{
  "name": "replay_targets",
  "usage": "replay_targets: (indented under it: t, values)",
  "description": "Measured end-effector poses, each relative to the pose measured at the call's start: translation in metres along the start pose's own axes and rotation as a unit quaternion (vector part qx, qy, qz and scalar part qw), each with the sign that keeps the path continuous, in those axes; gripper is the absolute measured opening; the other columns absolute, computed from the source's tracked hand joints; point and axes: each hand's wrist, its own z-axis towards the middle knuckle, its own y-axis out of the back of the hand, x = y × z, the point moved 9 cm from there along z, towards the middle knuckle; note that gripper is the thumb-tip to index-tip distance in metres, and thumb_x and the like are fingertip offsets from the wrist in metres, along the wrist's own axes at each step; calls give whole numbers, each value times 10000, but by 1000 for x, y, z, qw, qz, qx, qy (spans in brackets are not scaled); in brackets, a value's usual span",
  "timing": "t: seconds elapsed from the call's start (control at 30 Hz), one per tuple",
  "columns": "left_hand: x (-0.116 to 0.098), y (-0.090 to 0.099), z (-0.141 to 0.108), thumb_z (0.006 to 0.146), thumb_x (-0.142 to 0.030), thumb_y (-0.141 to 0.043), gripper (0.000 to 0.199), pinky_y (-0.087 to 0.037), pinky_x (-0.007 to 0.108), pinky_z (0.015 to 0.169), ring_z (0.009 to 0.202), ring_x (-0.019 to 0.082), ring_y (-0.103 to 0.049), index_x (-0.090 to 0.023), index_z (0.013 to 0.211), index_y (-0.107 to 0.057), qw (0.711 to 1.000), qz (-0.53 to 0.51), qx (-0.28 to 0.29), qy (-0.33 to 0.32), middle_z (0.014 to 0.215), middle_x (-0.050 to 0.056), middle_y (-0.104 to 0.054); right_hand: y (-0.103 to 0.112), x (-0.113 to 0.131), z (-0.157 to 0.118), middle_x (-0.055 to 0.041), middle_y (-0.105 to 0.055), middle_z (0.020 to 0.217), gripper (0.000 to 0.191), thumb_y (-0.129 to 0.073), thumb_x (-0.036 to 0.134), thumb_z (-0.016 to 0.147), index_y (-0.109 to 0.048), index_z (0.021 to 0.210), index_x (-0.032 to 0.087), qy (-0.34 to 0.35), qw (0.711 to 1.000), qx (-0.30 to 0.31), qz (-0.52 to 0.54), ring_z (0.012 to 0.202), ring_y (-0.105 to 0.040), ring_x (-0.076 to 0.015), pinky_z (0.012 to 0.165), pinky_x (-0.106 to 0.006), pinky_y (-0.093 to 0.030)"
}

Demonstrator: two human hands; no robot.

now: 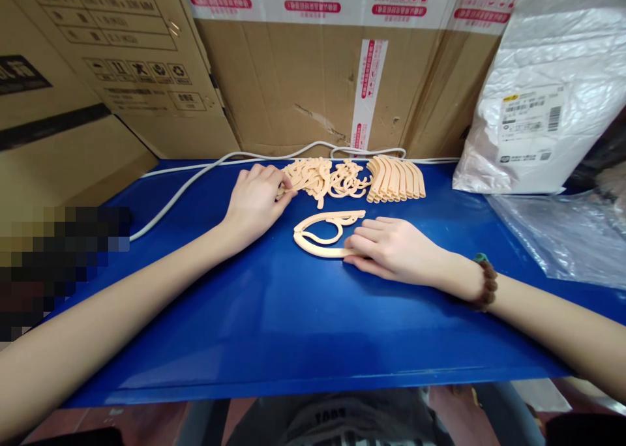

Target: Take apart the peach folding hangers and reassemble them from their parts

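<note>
A cream plastic folding hanger, its curved arms joined at the left and a hook piece between them, lies on the blue table. The fingers of my right hand are closed around the right end of its near arm. At the left edge of a pile of small cream plastic pieces, my left hand pinches a thin piece of the same colour, mostly hidden by the fingers. Beside that pile are loose cream hooks and a neat row of curved hanger arms.
Cardboard boxes wall off the back and left. A white cable runs along the table's rear. At right stand a white labelled plastic bag and a clear plastic sheet. A blurred patch covers the left edge.
</note>
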Motion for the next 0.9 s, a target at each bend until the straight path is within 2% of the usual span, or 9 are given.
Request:
replay_targets:
  t: [0.13, 0.27, 0.5, 0.67, 0.9]
  values:
    - [-1, 5, 0, 983, -311, -484, 183, -411, 424, 777, 963, 316, -610, -194, 990, -624, 999, 19, -26, -3, 1011, 95, -714, 1, 0, 0, -48, -632, 790, 336, -402, 337, 1064, -608, 869, 158, -2, 1000, -2, 4, 706, -517, -161, 692, -293, -339]
    - [-6, 10, -1, 1006, -299, -425, 227, -409, 434, 793, 987, 316, -614, -204, 992, -630, 996, 59, -53, -35, 1006, 101, -720, 1, -1, 0, -50, -627, 794, 332, -406, 336, 1063, -615, 880, 154, -5, 1000, -4, 16, 704, -516, -159, 695, -285, -349]
    - [-16, 33, -7, 1040, -294, -310, 338, -422, 497, 818, 1077, 341, -605, -233, 1110, -634, 988, 77, -118, -64, 1079, 119, -704, 0, -1, 0, -48, -631, 798, 343, -397, 338, 1066, -621, 879, 157, -5, 1000, -2, 14, 713, -520, -162, 704, -286, -354]
    - [-26, 45, -12, 1043, -260, -308, 353, -411, 523, 826, 1095, 349, -594, -258, 1161, -641, 987, 68, -127, -66, 1190, 107, -699, 2, 0, 0, -45, -627, 794, 341, -410, 340, 1062, -628, 877, 155, -2, 1000, -10, 16, 711, -523, -165, 697, -284, -361]
    - [-33, 53, -16, 1046, -245, -326, 348, -411, 515, 820, 1067, 329, -603, -268, 1135, -662, 986, 52, -140, -70, 1188, 91, -712, 2, -1, 0, -44, -630, 802, 342, -405, 343, 1064, -632, 887, 158, -5, 1000, -5, 15, 712, -527, -164, 699, -280, -367]
